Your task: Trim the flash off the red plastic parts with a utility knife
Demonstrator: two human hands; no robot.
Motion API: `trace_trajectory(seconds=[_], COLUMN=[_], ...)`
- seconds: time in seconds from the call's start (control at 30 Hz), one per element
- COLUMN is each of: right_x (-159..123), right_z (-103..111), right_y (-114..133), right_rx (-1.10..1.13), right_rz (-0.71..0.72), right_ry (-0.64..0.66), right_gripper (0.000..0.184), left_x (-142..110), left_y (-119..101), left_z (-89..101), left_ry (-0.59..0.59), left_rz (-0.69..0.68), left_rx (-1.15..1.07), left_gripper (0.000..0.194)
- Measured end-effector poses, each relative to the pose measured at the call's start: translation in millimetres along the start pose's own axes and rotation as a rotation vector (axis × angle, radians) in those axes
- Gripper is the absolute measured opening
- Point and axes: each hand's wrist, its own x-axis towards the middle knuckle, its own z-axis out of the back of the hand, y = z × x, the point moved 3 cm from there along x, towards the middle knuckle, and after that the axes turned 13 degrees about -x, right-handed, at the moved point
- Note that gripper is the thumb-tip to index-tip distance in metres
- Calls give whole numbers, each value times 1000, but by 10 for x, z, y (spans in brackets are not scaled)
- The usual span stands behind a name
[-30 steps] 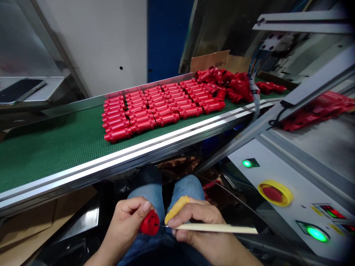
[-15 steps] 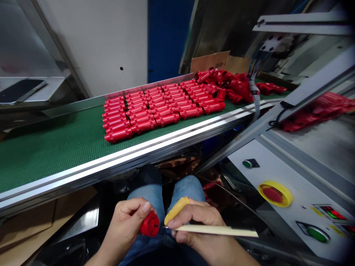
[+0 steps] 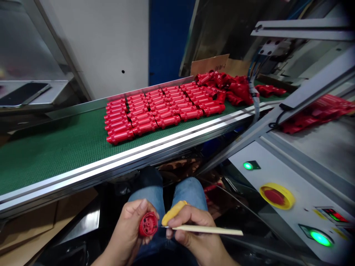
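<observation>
My left hand [image 3: 129, 227] is closed round a red cylindrical part [image 3: 149, 224]. The part's open round end faces me and to the right, showing ribs and small holes inside. In my right hand [image 3: 195, 227] I pinch a slim tool [image 3: 208, 230] with a pale flat handle and a thin metal tip. That tip points left, close to the part's open end; whether it touches is too fine to tell. A yellow finger cot [image 3: 174, 213] covers one finger of my right hand. Both hands are above my lap.
Rows of red tubular parts [image 3: 155, 111] lie on a green conveyor belt [image 3: 66, 151], with a loose heap [image 3: 227, 85] farther right. To my right stands a control panel [image 3: 257, 162] with lit buttons and an emergency stop [image 3: 277, 195]. A phone [image 3: 24, 94] rests on a metal ledge.
The red part has turned so more of its inside shows. My right hand and tool have shifted slightly left. Two green panel buttons, dark before, are now lit.
</observation>
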Motion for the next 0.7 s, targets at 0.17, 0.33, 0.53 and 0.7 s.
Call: trace_trajectory(seconds=[0.17, 0.33, 0.53, 0.7], right_x=[-29, 10, -48, -113], right_z=[-163, -155, -217, -296], right_y=[-91, 37, -102, -196], right_rx=[375, 630, 603, 625], right_rz=[-127, -313, -463, -520], right_ry=[-14, -23, -95, -125], right_gripper=[11, 14, 21, 30], left_x=[-14, 4, 19, 37], left_y=[97, -39, -86, -98], left_z=[-49, -54, -35, 60], left_ry=[10, 31, 34, 33], left_rz=[67, -56, -116, -179], left_rx=[-147, -46, 26, 130], left_gripper=[59, 55, 56, 54])
